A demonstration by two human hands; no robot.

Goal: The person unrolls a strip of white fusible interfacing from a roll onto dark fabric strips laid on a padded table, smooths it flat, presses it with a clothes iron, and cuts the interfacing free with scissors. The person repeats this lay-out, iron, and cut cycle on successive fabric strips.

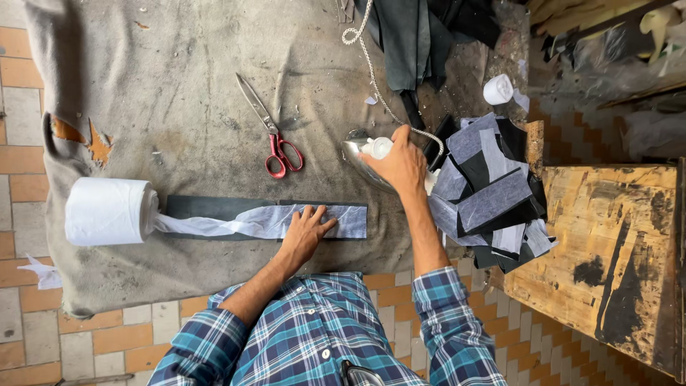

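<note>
Iron (364, 154) sits mid-frame, right hand (400, 166) closed around its white handle; metal body shows left of the knuckles, twisted cord (375, 78) runs from it up to the top edge. Left hand (306, 230) is flat and open, palm down, fingers spread on the white interfacing strip (314, 220), gripping nothing. That strip lies on a dark fabric strip (214, 207) running across the lower middle of the frame, just below and left of the iron, not touching it. Interfacing feeds, bunched, from a white roll (107, 211) at the left end of the dark strip.

Surface: counter covered with a worn grey cloth (179, 86), torn at its left edge, lint and scraps on it. Orange and grey tiled floor (21, 114) shows at left and bottom. Stained wooden bench (607, 236) at right; cluttered shelf area at upper right, too dim to sort.

Counts: one pair of red-handled scissors (275, 136), closed, above the strip. One large roll, one small white roll (498, 88) at upper right. One stack of cut dark and grey pieces (493, 193) just right of the right hand; number of pieces, cannot tell. Dark garment pile (414, 36) at the top edge.
</note>
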